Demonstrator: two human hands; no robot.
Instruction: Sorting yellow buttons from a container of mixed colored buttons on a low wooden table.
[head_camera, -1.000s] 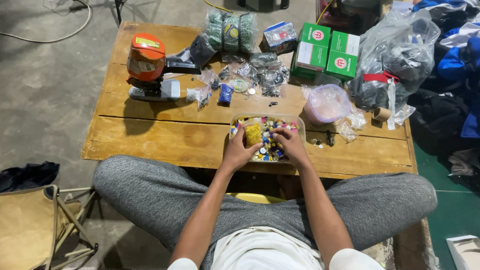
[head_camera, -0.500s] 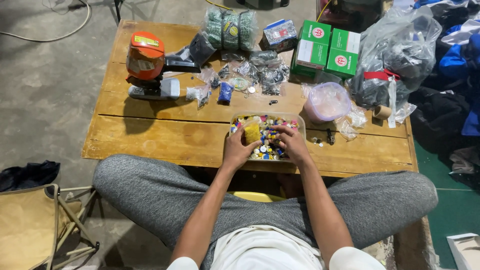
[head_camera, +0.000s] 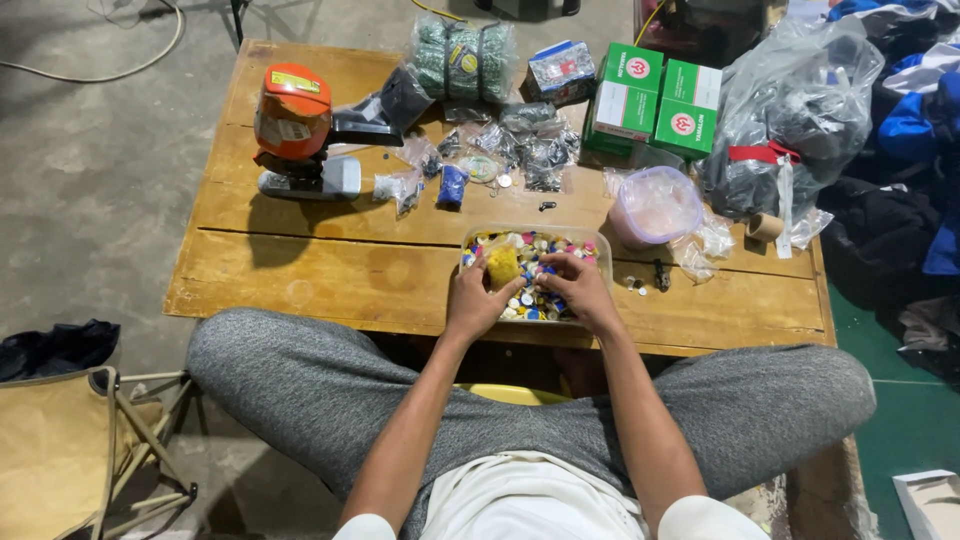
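Buttons (head_camera: 545, 285), small round ones in white, blue, pink, yellow and other colours, fill a clear plastic tray (head_camera: 600, 252) at the near edge of the low wooden bench (head_camera: 300, 275); they are far too many and too small to count. Both hands are in the tray. Left hand (head_camera: 478, 302) rests on the pile with a yellow bag or lump (head_camera: 502, 265) at its fingertips; whether its grip pinches that I cannot tell. Right hand (head_camera: 580, 290) lies fingers curled down among the buttons, grip part-closed, and what it pinches is hidden.

Just right of the tray stands one lidded pale pink tub (head_camera: 655, 205). Behind lie several small clear bags of dark bits (head_camera: 530, 150), one blue packet (head_camera: 452, 185), and one pack of green rolls (head_camera: 462, 58). Two green boxes (head_camera: 655, 100) stand at the back right, beside one big clear sack (head_camera: 790, 110). One orange-topped machine (head_camera: 295, 130) sits at the left. One folding stool (head_camera: 60, 450) stands on the floor
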